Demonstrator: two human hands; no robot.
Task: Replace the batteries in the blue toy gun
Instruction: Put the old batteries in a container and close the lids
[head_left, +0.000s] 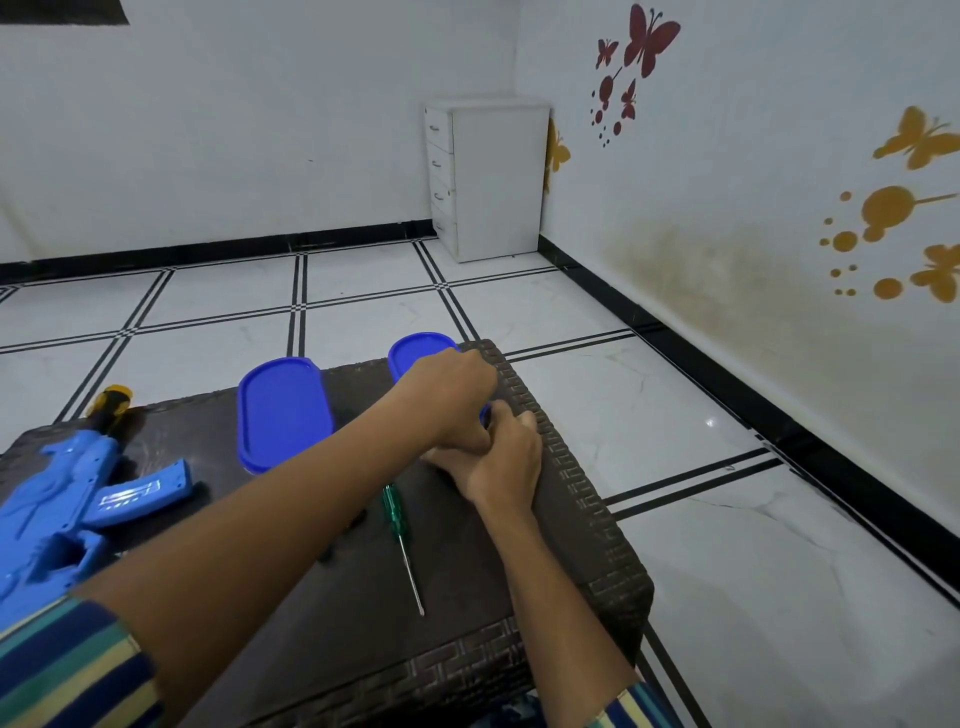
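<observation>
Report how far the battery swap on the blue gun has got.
Done: nothing visible. The blue toy gun lies untouched, the screwdriver idle. In hand: left hand and right hand grip the far blue container. Left: opening the gun, swapping batteries.

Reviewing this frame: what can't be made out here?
Head view only.
The far blue container is mostly hidden under the left hand and right hand; its contents and their grip are unclear.
The blue toy gun is cut off by the left edge; no battery cover shows.
No batteries are visible.
</observation>
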